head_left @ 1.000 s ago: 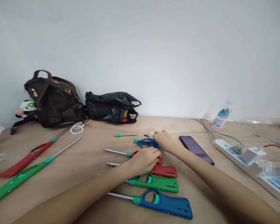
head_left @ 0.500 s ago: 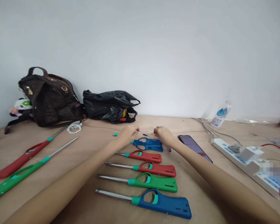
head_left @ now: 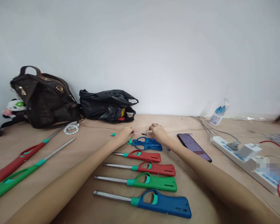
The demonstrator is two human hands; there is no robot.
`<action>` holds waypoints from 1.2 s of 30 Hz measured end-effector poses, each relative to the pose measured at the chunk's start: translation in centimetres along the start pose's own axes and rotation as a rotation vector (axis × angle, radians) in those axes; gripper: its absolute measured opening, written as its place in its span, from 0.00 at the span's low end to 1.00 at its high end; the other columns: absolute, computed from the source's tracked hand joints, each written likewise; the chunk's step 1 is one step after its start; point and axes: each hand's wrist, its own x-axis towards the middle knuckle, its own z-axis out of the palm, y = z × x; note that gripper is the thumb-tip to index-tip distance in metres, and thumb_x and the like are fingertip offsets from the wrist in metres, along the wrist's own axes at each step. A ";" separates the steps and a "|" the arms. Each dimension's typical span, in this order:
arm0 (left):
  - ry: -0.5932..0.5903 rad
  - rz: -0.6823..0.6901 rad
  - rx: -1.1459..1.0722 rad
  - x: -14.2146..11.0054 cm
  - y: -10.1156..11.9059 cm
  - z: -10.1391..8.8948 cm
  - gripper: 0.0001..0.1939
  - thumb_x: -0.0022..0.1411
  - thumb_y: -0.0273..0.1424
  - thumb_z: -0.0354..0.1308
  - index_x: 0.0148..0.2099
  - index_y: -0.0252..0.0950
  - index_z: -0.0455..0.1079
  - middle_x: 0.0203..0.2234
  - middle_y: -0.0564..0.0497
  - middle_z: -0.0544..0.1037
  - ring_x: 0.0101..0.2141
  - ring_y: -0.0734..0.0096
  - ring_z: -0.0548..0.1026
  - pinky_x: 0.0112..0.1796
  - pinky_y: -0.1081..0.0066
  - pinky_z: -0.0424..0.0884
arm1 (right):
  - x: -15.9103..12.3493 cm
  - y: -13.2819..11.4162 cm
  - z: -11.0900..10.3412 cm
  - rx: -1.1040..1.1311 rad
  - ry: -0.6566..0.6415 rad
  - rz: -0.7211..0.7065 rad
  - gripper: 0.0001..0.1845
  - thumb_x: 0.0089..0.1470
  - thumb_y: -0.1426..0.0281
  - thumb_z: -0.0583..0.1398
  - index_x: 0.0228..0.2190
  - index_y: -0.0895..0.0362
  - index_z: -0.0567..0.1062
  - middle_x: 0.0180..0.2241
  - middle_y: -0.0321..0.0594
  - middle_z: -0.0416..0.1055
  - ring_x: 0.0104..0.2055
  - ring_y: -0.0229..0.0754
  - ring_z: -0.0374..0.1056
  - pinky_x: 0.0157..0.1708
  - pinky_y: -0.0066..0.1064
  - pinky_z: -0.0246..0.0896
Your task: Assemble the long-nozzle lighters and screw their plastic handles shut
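Observation:
At the far part of the table, my left hand (head_left: 124, 134) is closed, its fingertips at one end of a thin pale wire (head_left: 138, 133). My right hand (head_left: 159, 133) has curled fingers over the other end, by some whitish bits; what they grip is too small to make out. A small black piece (head_left: 144, 134) lies between the hands. Just nearer lies an opened blue lighter casing (head_left: 148, 144), hollow side up, with a teal trigger piece (head_left: 130, 141) at its left. Below it lie two red lighters (head_left: 146, 156), a green lighter (head_left: 154, 182) and a blue lighter (head_left: 165, 203) in a row.
Left are a long red lighter (head_left: 21, 160), a long green lighter (head_left: 18, 179) and a bead bracelet (head_left: 71, 128). A brown backpack (head_left: 46, 102) and black plastic bag (head_left: 105, 105) stand behind. To the right are a phone (head_left: 193, 147), bottle (head_left: 219, 113) and power strip (head_left: 242, 163).
The view has shifted slightly. My right hand has moved a little to the left, and its fingers look more spread over the small parts. My left hand stays at the wire's end.

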 end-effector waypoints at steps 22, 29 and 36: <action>0.072 0.015 -0.048 -0.5 -0.3 0.1 0.07 0.64 0.23 0.48 0.40 0.33 0.67 0.38 0.45 0.71 0.39 0.61 0.72 0.41 0.65 0.67 | -2.2 2.3 1.4 0.301 0.160 -0.133 0.11 0.58 0.78 0.54 0.40 0.59 0.74 0.40 0.44 0.71 0.44 0.43 0.64 0.45 0.34 0.60; 0.100 0.022 -0.068 -0.7 0.4 -0.7 0.07 0.65 0.24 0.47 0.40 0.34 0.67 0.38 0.46 0.70 0.39 0.61 0.71 0.41 0.65 0.67 | 1.3 1.8 3.0 0.140 0.118 -0.099 0.07 0.57 0.76 0.57 0.37 0.60 0.74 0.42 0.47 0.71 0.46 0.45 0.63 0.48 0.35 0.56; 0.178 0.058 -0.158 -1.2 1.4 -2.1 0.07 0.66 0.25 0.46 0.38 0.34 0.65 0.36 0.48 0.69 0.38 0.65 0.71 0.41 0.68 0.67 | -1.1 1.2 0.6 0.153 0.167 -0.033 0.04 0.60 0.73 0.55 0.39 0.59 0.67 0.35 0.44 0.72 0.36 0.43 0.66 0.37 0.31 0.56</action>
